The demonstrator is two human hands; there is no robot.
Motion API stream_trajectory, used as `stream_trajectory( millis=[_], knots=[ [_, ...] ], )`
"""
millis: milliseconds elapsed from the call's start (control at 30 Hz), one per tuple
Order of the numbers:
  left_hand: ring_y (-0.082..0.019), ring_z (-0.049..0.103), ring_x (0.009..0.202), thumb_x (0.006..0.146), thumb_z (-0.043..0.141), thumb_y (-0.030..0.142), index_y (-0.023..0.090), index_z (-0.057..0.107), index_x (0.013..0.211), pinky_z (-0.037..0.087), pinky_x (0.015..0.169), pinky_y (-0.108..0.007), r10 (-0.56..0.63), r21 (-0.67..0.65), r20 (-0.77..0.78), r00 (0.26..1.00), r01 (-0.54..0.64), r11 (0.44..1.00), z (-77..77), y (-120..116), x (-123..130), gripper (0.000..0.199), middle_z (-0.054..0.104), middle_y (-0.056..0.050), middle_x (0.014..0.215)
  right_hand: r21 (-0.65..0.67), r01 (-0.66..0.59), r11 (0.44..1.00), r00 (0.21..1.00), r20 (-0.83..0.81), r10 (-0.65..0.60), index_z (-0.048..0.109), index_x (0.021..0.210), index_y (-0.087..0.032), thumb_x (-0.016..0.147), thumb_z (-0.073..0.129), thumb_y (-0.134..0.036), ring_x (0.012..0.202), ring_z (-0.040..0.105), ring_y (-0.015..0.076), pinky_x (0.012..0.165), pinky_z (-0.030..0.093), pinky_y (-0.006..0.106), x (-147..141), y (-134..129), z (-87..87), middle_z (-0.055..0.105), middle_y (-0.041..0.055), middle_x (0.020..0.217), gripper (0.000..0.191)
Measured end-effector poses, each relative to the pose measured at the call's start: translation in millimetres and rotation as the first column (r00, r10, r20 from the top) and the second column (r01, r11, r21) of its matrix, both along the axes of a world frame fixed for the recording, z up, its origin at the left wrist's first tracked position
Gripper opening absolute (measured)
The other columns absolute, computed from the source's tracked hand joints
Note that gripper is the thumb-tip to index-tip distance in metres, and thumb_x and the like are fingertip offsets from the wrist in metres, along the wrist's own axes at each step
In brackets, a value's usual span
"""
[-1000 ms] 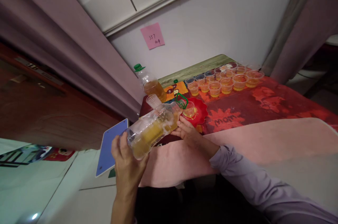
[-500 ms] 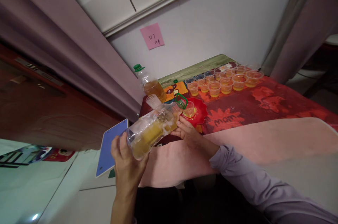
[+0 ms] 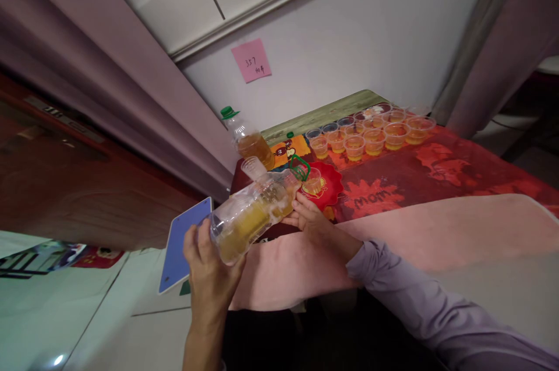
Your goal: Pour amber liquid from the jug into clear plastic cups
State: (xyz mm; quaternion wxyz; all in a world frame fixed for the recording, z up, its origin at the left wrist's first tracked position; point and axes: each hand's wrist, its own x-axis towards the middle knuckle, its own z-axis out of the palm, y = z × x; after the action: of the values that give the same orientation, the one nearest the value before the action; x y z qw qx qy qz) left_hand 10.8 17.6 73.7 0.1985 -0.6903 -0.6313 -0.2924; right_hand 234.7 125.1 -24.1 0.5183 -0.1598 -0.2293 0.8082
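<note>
Plastic and part-filled with yellow liquid, the bottle (image 3: 251, 219) is held aslant just left of the frame's centre, its base at the lower left and its neck toward the upper right. Nearest is the left hand (image 3: 213, 263), curled around the base, thumb on one side and fingers on the other. The right hand (image 3: 308, 216) is nearer the neck: its fingers lie close together against the lower side there, though whether they pinch it I cannot tell. Below both, a pink cloth (image 3: 393, 237) covers the near edge of the table (image 3: 458, 184).

The relation that counts is neck to cup (image 3: 312, 180): the long axis runs from the left hand straight toward this cup, which stands on a red plate (image 3: 332, 184) just right of centre. A green handle (image 3: 308, 168) at the neck partly screens the cup, so I cannot tell whether mouth and rim touch.

Just behind the bottle's upper side shows a clear stack (image 3: 252, 167), close to its path. Farther off, a second bottle (image 3: 253, 147) stands left of a small green cap (image 3: 290, 134), and filled cups (image 3: 374, 141) crowd the right, well apart from the hands. A pink note (image 3: 252, 60) hangs on the wall (image 3: 332, 50) beyond.
</note>
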Motion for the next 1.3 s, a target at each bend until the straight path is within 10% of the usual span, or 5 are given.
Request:
stream_trajectory(
  millis=[1300],
  knots=[
    [-0.047,0.038,0.16,0.081,0.084,0.052,0.019,0.038,0.166,0.043,0.126,-0.069,0.051,-0.038,0.117,0.992,-0.047,0.998,-10.4,1,0,0.103,0.04,-0.025,0.167,0.023,-0.012,1.0,0.997,0.075,0.01,0.064,0.15,-0.037,0.094,0.082,-0.048,0.126,0.078,0.0283,0.114,0.062,0.059,2,3,-4.0,0.075,0.0052,0.147,0.06]
  ],
)
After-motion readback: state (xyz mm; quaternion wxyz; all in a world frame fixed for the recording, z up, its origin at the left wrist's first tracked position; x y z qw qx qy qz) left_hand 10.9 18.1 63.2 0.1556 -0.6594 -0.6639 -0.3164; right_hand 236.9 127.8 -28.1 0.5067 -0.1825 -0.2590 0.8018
